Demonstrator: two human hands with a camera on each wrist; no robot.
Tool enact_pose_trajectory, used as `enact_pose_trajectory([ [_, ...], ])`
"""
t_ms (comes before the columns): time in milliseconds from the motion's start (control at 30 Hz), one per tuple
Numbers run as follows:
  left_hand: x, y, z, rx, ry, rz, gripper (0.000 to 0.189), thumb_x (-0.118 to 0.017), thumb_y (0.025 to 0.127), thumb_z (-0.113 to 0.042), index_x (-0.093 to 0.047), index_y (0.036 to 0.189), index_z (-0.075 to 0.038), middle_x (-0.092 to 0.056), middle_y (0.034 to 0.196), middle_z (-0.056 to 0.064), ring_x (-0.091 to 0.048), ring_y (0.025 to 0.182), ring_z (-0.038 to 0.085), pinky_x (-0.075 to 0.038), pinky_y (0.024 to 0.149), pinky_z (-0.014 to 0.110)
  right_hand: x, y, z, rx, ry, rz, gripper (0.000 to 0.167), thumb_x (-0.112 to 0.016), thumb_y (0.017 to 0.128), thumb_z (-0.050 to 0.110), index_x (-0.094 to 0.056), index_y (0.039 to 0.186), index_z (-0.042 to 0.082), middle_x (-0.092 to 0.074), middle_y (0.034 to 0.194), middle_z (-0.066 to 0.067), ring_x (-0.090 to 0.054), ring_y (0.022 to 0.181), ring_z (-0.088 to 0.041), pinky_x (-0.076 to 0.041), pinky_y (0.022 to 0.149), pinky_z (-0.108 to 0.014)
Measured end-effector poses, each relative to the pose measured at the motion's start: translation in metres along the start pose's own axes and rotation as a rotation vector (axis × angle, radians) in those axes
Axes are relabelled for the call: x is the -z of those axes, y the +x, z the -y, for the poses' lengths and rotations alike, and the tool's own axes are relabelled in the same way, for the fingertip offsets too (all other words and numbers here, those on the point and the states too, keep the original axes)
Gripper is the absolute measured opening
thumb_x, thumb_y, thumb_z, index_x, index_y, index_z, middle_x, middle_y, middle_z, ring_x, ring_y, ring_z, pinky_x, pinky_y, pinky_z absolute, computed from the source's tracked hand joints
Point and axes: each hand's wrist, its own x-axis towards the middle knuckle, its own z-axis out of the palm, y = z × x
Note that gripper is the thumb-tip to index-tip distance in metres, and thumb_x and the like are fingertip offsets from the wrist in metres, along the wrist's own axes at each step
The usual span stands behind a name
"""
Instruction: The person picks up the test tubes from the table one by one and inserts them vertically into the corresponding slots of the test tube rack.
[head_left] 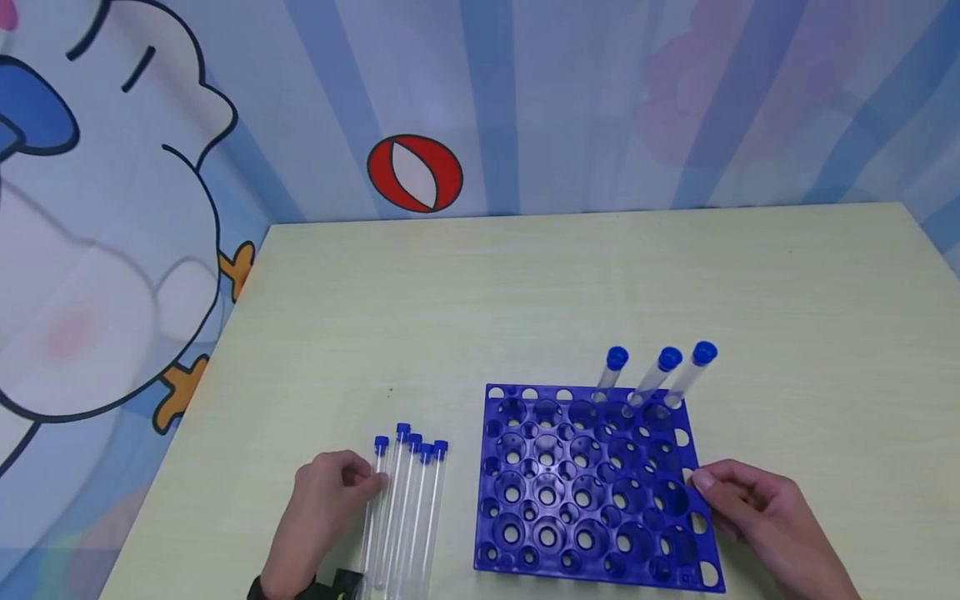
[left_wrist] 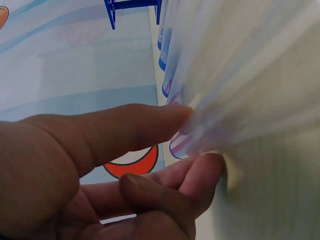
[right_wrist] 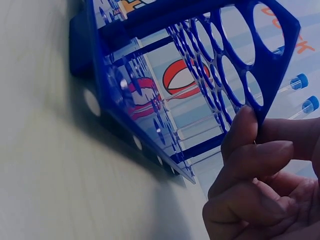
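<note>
My left hand [head_left: 318,504] is at a row of several clear test tubes [head_left: 411,500] with blue caps, lying side by side on the table. Its thumb and forefinger pinch the leftmost tube [head_left: 381,454] below the cap; in the left wrist view the tube [left_wrist: 220,117] is a pale blur at the fingertips. To the right sits a blue test tube rack [head_left: 596,573] full of round holes. Three capped tubes [head_left: 667,360] stand in its back row toward the right, tilted in the head view. My right hand [head_left: 768,517] pinches the rack's right edge between thumb and forefinger.
The pale wooden table [head_left: 450,308] runs back to a wall [head_left: 585,108] with blue stripes and a red-and-white ball picture [head_left: 415,173]. A cartoon figure [head_left: 112,275] is printed on the covering at the left. A dark band [head_left: 322,590] circles the left wrist.
</note>
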Motion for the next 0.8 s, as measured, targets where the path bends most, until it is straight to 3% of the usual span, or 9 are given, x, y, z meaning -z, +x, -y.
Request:
enact_pose_trajectory([
  [200,0.001,0.002,-0.002,0.033,0.019,0.010,0.015,-0.068,0.079,-0.016,-0.067,0.086,-0.003,-0.060,0.072,0.003,-0.051,0.066,0.016,-0.043,0.058,0.028,0.000,-0.002,-0.001,0.035,0.005,0.004,0.042,-0.054,0.091,0.036,-0.059,0.106,-0.003,-0.066,0.086,-0.001,-0.058,0.074,-0.012,-0.051,0.068,-0.026],
  [400,0.005,-0.002,-0.005,0.015,-0.023,-0.008,0.017,-0.067,0.080,-0.016,-0.066,0.090,-0.002,-0.061,0.074,0.003,-0.052,0.066,0.016,-0.044,0.056,0.027,0.000,-0.003,0.000,0.032,-0.003,-0.001,0.042,-0.053,0.091,0.038,-0.059,0.106,-0.002,-0.064,0.083,0.000,-0.056,0.072,-0.012,-0.050,0.065,-0.026],
  [800,0.015,-0.011,-0.022,0.065,-0.033,-0.048,0.025,-0.065,0.082,-0.019,-0.066,0.101,-0.002,-0.061,0.080,0.003,-0.052,0.070,0.017,-0.045,0.059,0.026,0.000,-0.004,0.003,0.027,-0.010,-0.008,0.044,-0.053,0.091,0.039,-0.059,0.106,-0.002,-0.058,0.074,0.001,-0.052,0.065,-0.015,-0.045,0.058,-0.027],
])
